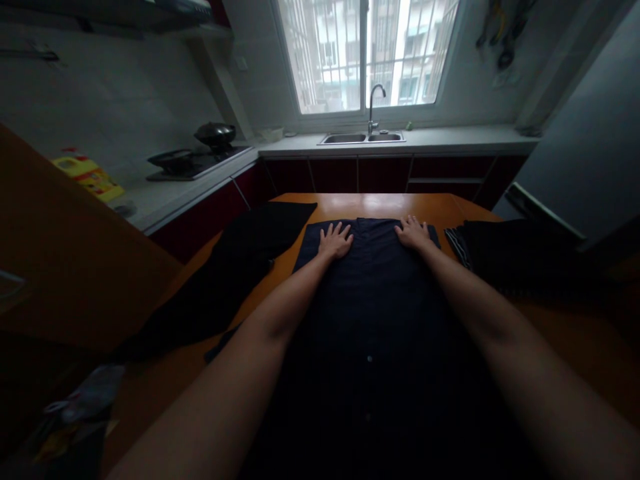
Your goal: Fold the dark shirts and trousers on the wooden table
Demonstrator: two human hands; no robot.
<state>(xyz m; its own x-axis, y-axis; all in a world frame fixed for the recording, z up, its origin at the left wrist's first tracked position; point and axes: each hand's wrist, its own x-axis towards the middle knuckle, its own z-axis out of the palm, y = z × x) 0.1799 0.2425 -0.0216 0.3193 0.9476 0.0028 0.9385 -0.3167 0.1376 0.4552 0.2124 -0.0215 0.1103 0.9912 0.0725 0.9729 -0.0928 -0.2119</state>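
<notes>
A dark navy garment (373, 287) lies spread flat on the wooden table (385, 201), with a seam and small buttons down its middle; it looks like a shirt. My left hand (336, 241) rests flat on its far left part, fingers spread. On the far right part my right hand (413, 233) lies palm down, fingers apart. Neither hand grips anything. The garment's near end fades into deep shadow, so its lower edge cannot be made out.
Black clothing (235, 267) lies along the table's left side. A dark folded pile (515, 253) with a striped edge sits at the right. Beyond are a sink (345, 139), a stove with a wok (215, 133), and a yellow jug (90, 175). A grey appliance (590, 133) stands right.
</notes>
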